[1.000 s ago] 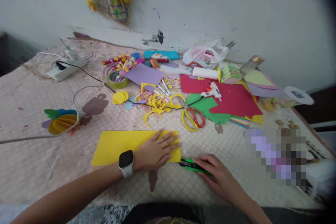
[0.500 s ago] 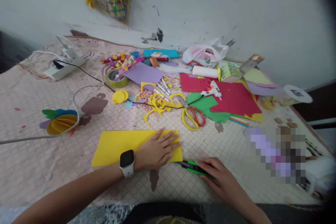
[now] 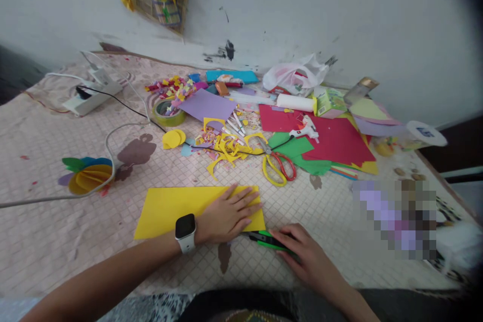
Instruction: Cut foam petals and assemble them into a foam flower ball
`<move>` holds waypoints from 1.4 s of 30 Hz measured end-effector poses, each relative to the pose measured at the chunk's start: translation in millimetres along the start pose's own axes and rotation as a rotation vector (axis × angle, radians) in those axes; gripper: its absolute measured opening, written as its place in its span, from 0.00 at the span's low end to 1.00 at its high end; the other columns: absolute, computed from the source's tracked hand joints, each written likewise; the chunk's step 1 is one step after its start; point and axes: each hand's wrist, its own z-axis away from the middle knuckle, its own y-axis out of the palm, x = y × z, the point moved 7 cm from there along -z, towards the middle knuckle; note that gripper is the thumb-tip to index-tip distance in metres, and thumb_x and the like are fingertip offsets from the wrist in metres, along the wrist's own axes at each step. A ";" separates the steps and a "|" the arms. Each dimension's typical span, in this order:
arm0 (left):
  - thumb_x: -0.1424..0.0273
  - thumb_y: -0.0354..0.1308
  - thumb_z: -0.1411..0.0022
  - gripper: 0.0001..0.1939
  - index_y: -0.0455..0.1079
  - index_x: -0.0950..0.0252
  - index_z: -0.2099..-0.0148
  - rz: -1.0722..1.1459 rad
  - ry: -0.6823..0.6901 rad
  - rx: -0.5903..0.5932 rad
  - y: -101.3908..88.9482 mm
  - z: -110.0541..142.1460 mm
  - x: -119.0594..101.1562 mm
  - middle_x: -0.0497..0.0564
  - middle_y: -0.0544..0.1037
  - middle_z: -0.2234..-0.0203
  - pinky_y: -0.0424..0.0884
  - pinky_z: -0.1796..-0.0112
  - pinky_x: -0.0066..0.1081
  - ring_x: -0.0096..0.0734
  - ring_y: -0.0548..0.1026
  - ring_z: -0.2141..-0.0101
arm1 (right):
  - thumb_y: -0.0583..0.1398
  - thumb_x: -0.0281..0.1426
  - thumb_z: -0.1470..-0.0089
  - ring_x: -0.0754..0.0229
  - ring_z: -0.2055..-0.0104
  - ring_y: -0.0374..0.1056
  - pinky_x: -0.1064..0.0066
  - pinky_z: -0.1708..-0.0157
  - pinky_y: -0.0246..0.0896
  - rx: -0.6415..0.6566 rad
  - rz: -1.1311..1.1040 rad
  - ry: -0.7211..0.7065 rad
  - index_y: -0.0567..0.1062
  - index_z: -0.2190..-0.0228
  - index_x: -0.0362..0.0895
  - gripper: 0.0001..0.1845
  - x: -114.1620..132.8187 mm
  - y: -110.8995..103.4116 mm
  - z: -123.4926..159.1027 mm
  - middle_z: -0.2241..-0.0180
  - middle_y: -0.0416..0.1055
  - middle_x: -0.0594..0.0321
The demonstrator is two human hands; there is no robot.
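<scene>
A yellow sheet of paper (image 3: 169, 206), which looks folded, lies flat near the table's front edge. My left hand (image 3: 226, 215) presses on its right part with the fingers spread. In my right hand (image 3: 304, 254) is a green and black utility knife (image 3: 266, 238), lying low by the paper's lower right corner. The knife's blade points left along the front edge, its tip hidden by the paper and my left hand. Beyond the paper lie scissors (image 3: 277, 168) with one yellow and one red handle.
Yellow paper scraps (image 3: 230, 148), a roll of tape (image 3: 168, 113) and a white glue gun (image 3: 305, 130) on red paper (image 3: 339, 143) lie farther back. At left are a power strip (image 3: 92, 98), a paper ornament (image 3: 90, 176) and cables across the table.
The utility knife in my right hand has slid left, its blade going in farther at the paper's front edge. My left hand stays pressed on the paper.
</scene>
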 end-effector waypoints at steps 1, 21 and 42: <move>0.63 0.38 0.27 0.25 0.52 0.60 0.31 0.001 0.000 -0.005 -0.5 0.1 0.1 0.51 0.56 0.32 0.37 0.35 0.46 0.38 0.47 0.32 | 0.56 0.22 0.41 0.52 0.54 0.68 0.58 0.55 0.71 0.005 -0.002 0.002 0.70 0.45 0.44 0.22 2.3 1.4 -1.8 0.56 0.69 0.51; 0.63 0.39 0.27 0.25 0.53 0.61 0.32 0.120 -0.042 0.036 -4.0 -3.1 0.3 0.52 0.56 0.32 0.38 0.35 0.48 0.37 0.47 0.32 | 0.58 0.21 0.44 0.52 0.53 0.69 0.57 0.54 0.71 0.025 -0.055 0.011 0.72 0.48 0.47 0.23 36.3 16.3 -31.2 0.55 0.71 0.54; 0.79 0.41 0.30 0.32 0.38 0.58 0.28 -0.096 -0.058 -0.008 -13.0 92.9 9.7 0.51 0.58 0.33 0.36 0.34 0.47 0.34 0.52 0.33 | 0.57 0.26 0.41 0.52 0.52 0.70 0.56 0.52 0.70 0.034 -0.083 0.012 0.73 0.46 0.49 0.21 22.0 -5.4 -35.6 0.54 0.72 0.53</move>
